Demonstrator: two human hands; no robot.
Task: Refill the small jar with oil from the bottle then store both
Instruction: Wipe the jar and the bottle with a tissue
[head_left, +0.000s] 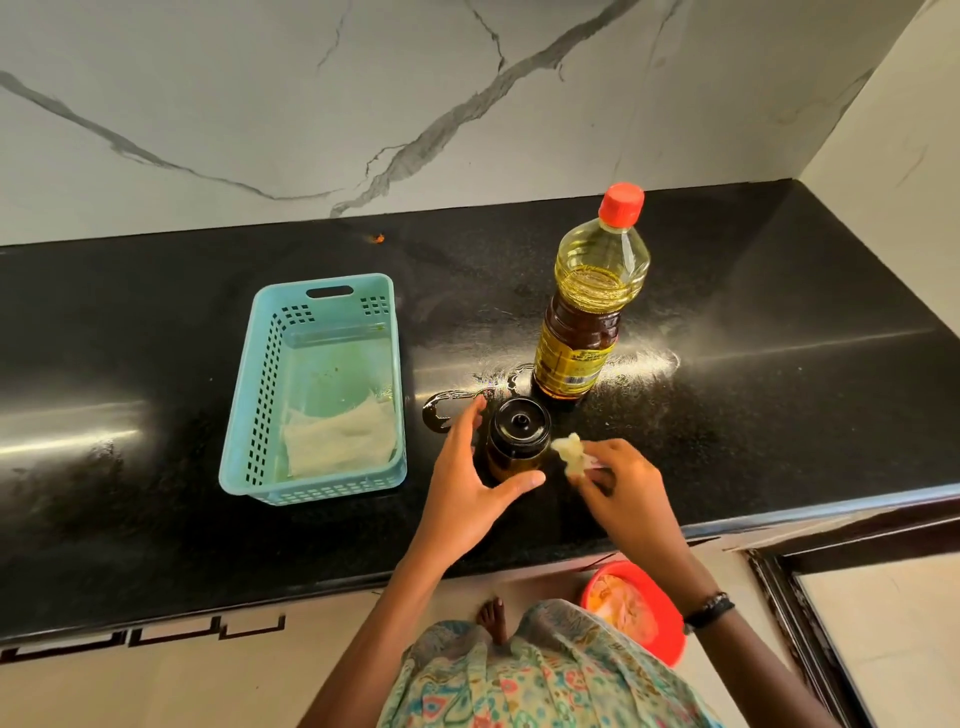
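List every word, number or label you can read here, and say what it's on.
None can be read.
Oil bottle: the yellow label carries print and a barcode, too small and blurred to read.
Small jar, blue basket, red cap: no text visible.

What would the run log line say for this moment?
left hand around capped jar | right hand holds wad | bottle capped

Capped jar (518, 437) before upright capped bottle (587, 306)

Blue basket (244, 410) w/ cloth (337, 439); red bowl (667, 613) on floor.
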